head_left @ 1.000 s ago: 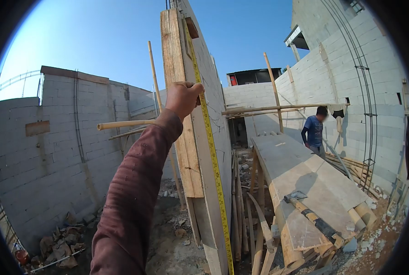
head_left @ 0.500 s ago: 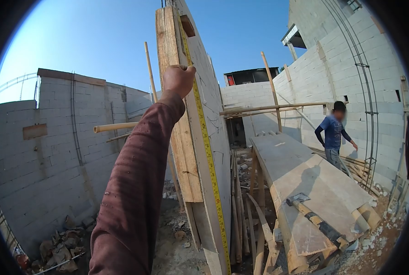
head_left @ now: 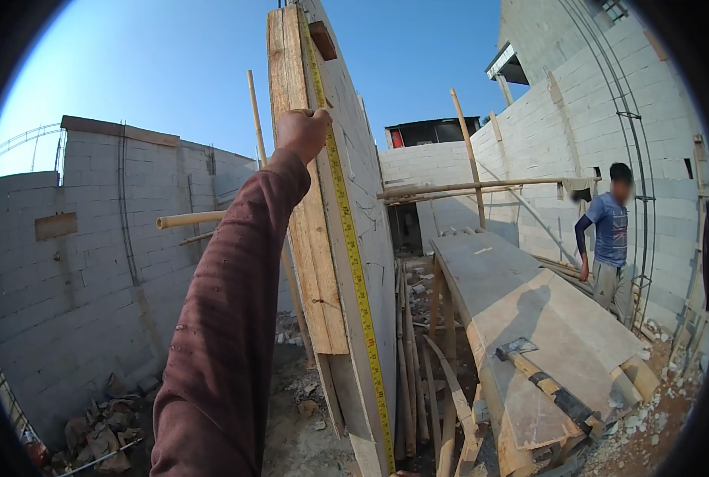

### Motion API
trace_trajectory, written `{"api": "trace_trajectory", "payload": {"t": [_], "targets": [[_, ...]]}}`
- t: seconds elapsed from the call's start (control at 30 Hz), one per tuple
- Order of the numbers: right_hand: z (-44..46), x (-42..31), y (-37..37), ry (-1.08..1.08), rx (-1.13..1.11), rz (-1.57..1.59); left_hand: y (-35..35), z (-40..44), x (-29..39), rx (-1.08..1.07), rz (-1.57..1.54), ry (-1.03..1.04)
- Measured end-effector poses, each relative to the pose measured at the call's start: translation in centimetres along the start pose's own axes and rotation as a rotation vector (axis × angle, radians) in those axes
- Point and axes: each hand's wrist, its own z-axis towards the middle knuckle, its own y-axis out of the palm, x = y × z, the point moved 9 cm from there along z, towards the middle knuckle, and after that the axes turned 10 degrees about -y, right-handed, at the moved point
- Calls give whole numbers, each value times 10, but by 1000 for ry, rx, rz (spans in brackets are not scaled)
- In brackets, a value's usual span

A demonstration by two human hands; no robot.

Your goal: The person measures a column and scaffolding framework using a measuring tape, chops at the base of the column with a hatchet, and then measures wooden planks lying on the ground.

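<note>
My left hand (head_left: 303, 133), in a maroon sleeve, is closed on a yellow tape measure (head_left: 349, 222) at upper centre. The extended tape blade runs down along the edge of the block wall (head_left: 362, 167) to the bottom of the view. Just left of the hand is the upright wooden formwork board (head_left: 313, 262), fixed to the wall's end. At the bottom edge, by the tape's lower end, a sliver of what looks like my right hand (head_left: 403, 475) shows; its fingers are hidden.
On the right, a hammer-like tool (head_left: 549, 385) lies on a sloping plywood platform (head_left: 482, 262). Behind it stands a person in a blue shirt (head_left: 609, 226). Bamboo poles (head_left: 482, 188) cross behind, timber strips (head_left: 408, 366) lean by the wall, and rubble (head_left: 104, 433) lies lower left.
The person in the blue shirt has moved right and stands more upright. My left hand stays on the tape measure; the whole view has shifted slightly.
</note>
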Motion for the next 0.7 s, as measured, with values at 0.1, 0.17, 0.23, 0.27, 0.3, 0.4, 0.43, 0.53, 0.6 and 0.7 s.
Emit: {"api": "trace_trajectory", "payload": {"t": [0.1,0.17,0.23,0.27,0.3,0.4,0.43,0.53,0.6,0.7], "targets": [[4,0,2,4,-4,7,0,0,-2,13,29,-9],[7,-1,2,6,-6,11,1,0,-5,20,44,-14],[10,-2,3,5,-10,15,1,1,-11,22,56,-13],[11,-3,4,7,-10,18,1,2,-13,19,37,-12],[13,-2,4,9,-10,21,1,3,-16,14,19,-13],[16,-2,5,7,-10,34,0,3,-19,-17,22,-13],[17,0,5,5,-5,45,1,1,-22,-38,33,-21],[15,18,1,4,9,82,3,-12,-34,-45,-12,-46],[14,38,-4,-56,-1,30,-9,-39,-35,72,21,81],[-4,32,-8,-146,55,-65,-26,-143,-42,39,-298,189]]}}
